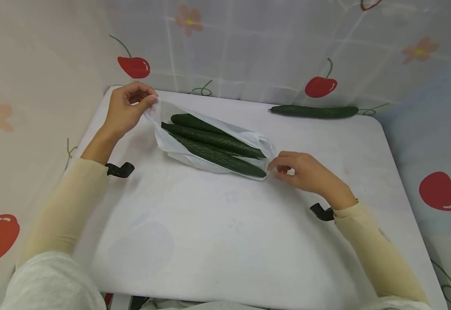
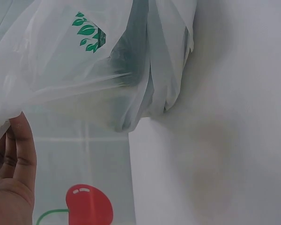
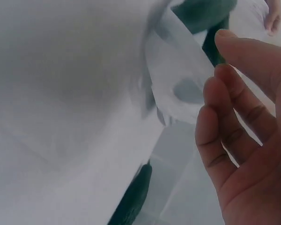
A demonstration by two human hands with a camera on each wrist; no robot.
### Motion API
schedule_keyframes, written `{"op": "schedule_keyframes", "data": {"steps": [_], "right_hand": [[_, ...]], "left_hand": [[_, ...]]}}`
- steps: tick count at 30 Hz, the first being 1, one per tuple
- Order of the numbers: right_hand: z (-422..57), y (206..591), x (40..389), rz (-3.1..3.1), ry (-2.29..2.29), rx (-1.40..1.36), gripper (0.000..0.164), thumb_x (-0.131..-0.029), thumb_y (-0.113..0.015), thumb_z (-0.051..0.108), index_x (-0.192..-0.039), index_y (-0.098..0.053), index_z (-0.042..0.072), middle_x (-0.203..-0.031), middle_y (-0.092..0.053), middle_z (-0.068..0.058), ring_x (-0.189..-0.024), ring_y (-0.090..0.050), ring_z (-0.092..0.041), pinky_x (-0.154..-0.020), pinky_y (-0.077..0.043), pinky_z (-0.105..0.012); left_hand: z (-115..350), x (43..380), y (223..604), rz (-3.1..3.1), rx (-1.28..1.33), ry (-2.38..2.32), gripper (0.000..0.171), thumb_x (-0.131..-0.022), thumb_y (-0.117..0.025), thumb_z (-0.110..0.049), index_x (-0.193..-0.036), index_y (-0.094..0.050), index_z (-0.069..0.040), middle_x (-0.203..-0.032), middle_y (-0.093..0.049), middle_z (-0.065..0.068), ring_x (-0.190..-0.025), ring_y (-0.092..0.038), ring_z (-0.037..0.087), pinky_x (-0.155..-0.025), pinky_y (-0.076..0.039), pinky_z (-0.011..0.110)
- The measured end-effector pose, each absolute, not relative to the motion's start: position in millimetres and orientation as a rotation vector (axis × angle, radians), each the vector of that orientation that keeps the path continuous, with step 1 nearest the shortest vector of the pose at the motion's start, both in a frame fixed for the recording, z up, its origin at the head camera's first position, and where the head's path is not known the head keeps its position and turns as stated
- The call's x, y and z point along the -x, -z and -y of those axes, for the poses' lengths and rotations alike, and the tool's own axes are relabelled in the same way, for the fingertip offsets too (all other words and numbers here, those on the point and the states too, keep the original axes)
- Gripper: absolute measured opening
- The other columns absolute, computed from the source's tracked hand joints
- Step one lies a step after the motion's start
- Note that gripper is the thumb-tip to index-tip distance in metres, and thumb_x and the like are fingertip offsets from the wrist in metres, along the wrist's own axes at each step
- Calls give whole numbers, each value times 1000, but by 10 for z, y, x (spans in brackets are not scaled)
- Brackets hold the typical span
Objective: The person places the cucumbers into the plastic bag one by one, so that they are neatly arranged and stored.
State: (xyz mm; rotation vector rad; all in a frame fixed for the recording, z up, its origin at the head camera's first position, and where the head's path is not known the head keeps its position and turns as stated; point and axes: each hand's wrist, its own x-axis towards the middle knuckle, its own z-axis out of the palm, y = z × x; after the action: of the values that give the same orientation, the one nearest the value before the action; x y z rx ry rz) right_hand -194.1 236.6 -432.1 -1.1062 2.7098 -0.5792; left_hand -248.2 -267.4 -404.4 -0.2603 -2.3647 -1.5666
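A thin white plastic bag lies on the table with its mouth spread. Three dark green cucumbers sit side by side in it, their right ends at the bag's edge. My left hand pinches the bag's upper left corner and holds it raised; green leaves are printed on the bag in the left wrist view. Beside the bag's right end is my right hand, fingers loosely bent. In the right wrist view, a gap shows between thumb and fingertips of that hand, near the bag's handle.
Another cucumber lies alone along the table's back edge, to the right. The white-covered table is enclosed by curtains printed with cherries and flowers at the back and sides.
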Motion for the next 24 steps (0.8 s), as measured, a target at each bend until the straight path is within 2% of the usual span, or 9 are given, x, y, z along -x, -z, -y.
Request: {"op": "schedule_keyframes", "data": {"steps": [4, 8, 11, 15, 21, 24], "right_hand": [[-2240, 4410, 1883, -2728, 309, 1171, 33, -94, -82, 11, -125, -75, 21, -93, -71, 5, -80, -60, -11, -73, -55, -33], [-2172, 4480, 1903, -2819, 183, 1205, 23, -94, -81, 9, -113, -74, 19, -97, -77, 2, -76, -61, -13, -70, -56, -35], [-2184, 4501, 1925, -2804, 220, 1205, 16, -96, -80, 9, -107, -76, 19, -102, -79, 2, -84, -67, -15, -76, -60, -39], [-2319, 4444, 1973, -2699, 496, 1201, 18, -98, -76, 5, -109, -75, 18, -108, -77, 5, -94, -69, -13, -85, -61, -37], [-2504, 4317, 2059, -2586, 1075, 1269, 22, -94, -79, -2, -105, -75, 16, -97, -67, 5, -86, -58, -6, -75, -49, -20], [-2484, 4293, 2083, -2630, 1227, 1292, 24, -89, -81, -7, -103, -78, 12, -100, -58, -1, -81, -52, -6, -72, -45, -20]], "left_hand": [[2683, 2489, 4032, 2369, 249, 1563, 18, -102, -74, -14, -113, -76, -1, -97, -70, -14, -88, -64, 9, -77, -52, 16], [2692, 2484, 4040, 2364, 225, 1568, 16, -102, -74, -14, -113, -76, -1, -97, -70, -14, -89, -64, 9, -77, -52, 16], [2683, 2471, 4056, 2366, 230, 1561, 17, -102, -74, -14, -113, -76, -1, -97, -71, -13, -88, -64, 9, -77, -52, 16], [2678, 2460, 4057, 2375, 238, 1548, 18, -102, -75, -16, -113, -76, -2, -98, -71, -13, -88, -64, 9, -77, -52, 16], [2694, 2476, 4029, 2369, 217, 1538, 18, -102, -75, -15, -113, -77, -2, -98, -71, -14, -86, -64, 8, -74, -54, 14], [2695, 2503, 4002, 2367, 201, 1521, 15, -102, -74, -15, -113, -78, -5, -98, -71, -16, -86, -64, 8, -75, -54, 14]]}}
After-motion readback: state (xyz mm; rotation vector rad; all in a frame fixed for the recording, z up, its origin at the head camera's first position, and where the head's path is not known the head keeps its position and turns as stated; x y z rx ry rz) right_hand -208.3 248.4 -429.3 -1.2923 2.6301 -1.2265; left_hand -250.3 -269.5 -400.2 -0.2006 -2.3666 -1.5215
